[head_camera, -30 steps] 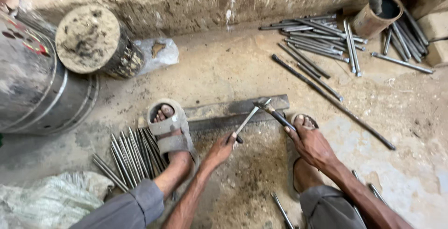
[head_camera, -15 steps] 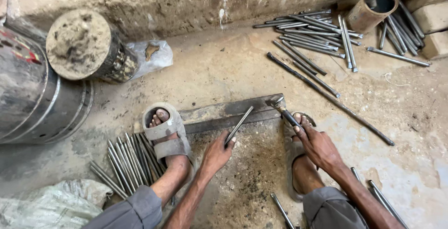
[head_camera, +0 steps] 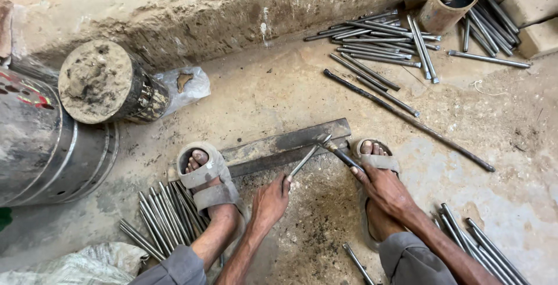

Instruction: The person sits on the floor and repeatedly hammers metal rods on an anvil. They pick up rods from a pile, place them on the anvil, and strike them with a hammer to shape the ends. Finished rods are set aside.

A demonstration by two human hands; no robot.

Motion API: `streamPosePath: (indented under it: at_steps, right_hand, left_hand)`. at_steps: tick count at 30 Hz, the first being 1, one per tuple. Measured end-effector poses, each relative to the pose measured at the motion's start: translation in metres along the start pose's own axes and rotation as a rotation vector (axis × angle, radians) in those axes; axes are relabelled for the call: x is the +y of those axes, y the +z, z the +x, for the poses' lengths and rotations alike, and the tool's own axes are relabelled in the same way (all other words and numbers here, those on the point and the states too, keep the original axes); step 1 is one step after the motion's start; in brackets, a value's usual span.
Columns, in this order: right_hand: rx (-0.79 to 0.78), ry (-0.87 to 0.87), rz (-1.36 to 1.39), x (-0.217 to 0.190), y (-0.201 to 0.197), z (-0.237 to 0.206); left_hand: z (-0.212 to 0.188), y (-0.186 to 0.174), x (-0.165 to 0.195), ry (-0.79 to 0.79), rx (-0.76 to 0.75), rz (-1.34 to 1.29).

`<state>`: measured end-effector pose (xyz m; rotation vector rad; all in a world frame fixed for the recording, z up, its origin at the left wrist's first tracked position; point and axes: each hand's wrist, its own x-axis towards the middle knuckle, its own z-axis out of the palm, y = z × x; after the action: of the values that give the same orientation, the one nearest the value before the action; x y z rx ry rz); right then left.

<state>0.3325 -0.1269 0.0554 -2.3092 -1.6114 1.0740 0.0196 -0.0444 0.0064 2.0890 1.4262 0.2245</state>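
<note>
Here I am watching a short steel rod (head_camera: 303, 162) being propped with its tip on the flat iron bar (head_camera: 273, 147) lying across the floor between the two sandalled feet. My left hand (head_camera: 269, 200) is closing around the rod's lower end, at about seven o'clock from the tip. My right hand (head_camera: 386, 190) is gripping the handle of a hammer (head_camera: 337, 152), its head meeting the rod's tip. The rod looks stiff, hard and fairly light, likely slick with grime; holding it low keeps fingers clear. A bundle of rods (head_camera: 160, 218) is lying at nine o'clock, more rods (head_camera: 383, 38) at one o'clock.
</note>
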Motion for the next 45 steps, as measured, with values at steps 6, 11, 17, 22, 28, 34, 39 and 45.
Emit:
streamPosePath:
  at_steps: [6, 11, 17, 22, 28, 34, 39, 45]
  right_hand:
    - [0.058, -0.013, 0.026, 0.002, -0.007, 0.008]
    - [0.059, -0.081, -0.072, -0.001, -0.008, 0.022]
    - [-0.036, 0.007, -0.037, -0.010, 0.000, 0.029]
    - [0.047, -0.112, 0.025, -0.017, -0.003, 0.025]
    - [0.006, 0.081, 0.121, -0.029, -0.037, 0.006]
    - [0.333, -0.175, 0.504, -0.038, -0.022, 0.001]
    - [-0.034, 0.022, 0.101, -0.053, -0.029, 0.011]
    - [0.166, -0.087, 0.253, -0.059, -0.085, -0.028]
  left_hand:
    - [0.018, -0.004, 0.006, -0.214, -0.125, -0.077]
    - [0.024, 0.000, 0.003, -0.300, -0.303, -0.237]
    - [0.023, 0.003, -0.002, -0.216, -0.259, -0.215]
    - [0.012, -0.011, 0.020, -0.202, -0.125, -0.120]
    - [0.009, -0.029, 0.041, -0.139, -0.029, -0.005]
    - [0.009, -0.031, 0.041, -0.162, -0.041, 0.052]
    - [0.007, -0.024, 0.035, -0.084, 0.025, 0.082]
    - [0.010, -0.007, 0.024, -0.146, -0.081, 0.084]
